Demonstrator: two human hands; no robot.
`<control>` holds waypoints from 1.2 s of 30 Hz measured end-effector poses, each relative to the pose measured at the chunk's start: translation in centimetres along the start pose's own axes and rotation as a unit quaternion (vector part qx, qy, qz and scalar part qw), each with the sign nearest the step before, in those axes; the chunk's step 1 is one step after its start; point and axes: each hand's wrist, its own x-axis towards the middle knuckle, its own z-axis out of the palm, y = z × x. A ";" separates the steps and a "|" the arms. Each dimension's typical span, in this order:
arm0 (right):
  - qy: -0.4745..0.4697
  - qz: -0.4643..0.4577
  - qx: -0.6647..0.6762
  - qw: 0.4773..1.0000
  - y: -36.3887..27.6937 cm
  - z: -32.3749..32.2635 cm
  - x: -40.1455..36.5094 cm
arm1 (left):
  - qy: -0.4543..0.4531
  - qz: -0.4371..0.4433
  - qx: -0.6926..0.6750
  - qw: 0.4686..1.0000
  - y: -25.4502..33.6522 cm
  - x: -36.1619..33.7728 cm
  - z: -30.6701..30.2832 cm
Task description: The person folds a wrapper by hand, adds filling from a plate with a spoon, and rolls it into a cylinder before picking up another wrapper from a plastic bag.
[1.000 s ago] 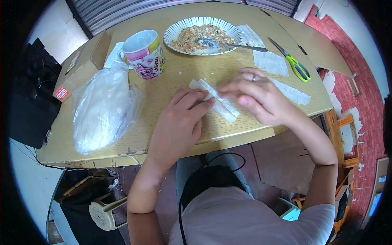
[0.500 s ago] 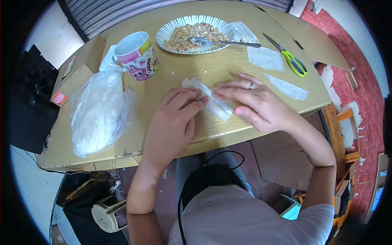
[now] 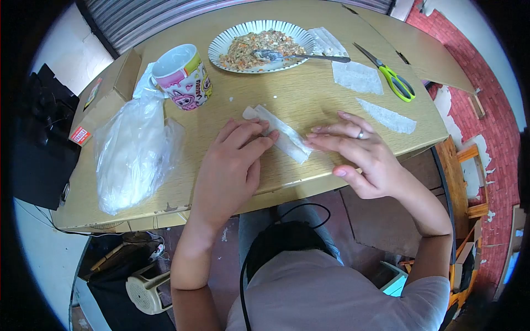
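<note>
A narrow folded white wrapper (image 3: 284, 137) lies slantwise on the table near its front edge. My left hand (image 3: 234, 157) rests at its left side, fingertips on the wrapper and thumb apart from them. At the wrapper's lower right end, my right hand (image 3: 356, 151) touches it with its fingertips, the fingers spread and a ring on one. Behind the hands stands a paper plate (image 3: 220, 51) of chopped filling (image 3: 265, 43), with a spoon (image 3: 314, 57) lying across its rim.
A patterned mug (image 3: 187, 83) and a plastic bag (image 3: 132, 154) stand at the left, by a cardboard box (image 3: 110, 83). At the right lie green-handled scissors (image 3: 395, 80), cut wrapper pieces (image 3: 358, 77) and white rolls (image 3: 327, 42).
My right hand has slid right and slightly down along the wrapper to its end, its thumb now farther from it. My left hand has barely moved.
</note>
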 end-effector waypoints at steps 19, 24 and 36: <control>-0.025 0.047 -0.017 0.998 -0.4 0.2 -0.6 | -0.006 -0.021 -0.007 1.000 0.1 0.0 0.0; 0.006 0.042 -0.030 0.999 -0.8 0.2 -1.0 | -0.002 -0.030 -0.005 1.000 0.3 0.1 -0.1; 0.014 0.039 -0.036 0.999 -1.3 0.8 -0.8 | -0.007 -0.013 0.002 1.000 0.1 0.0 -0.1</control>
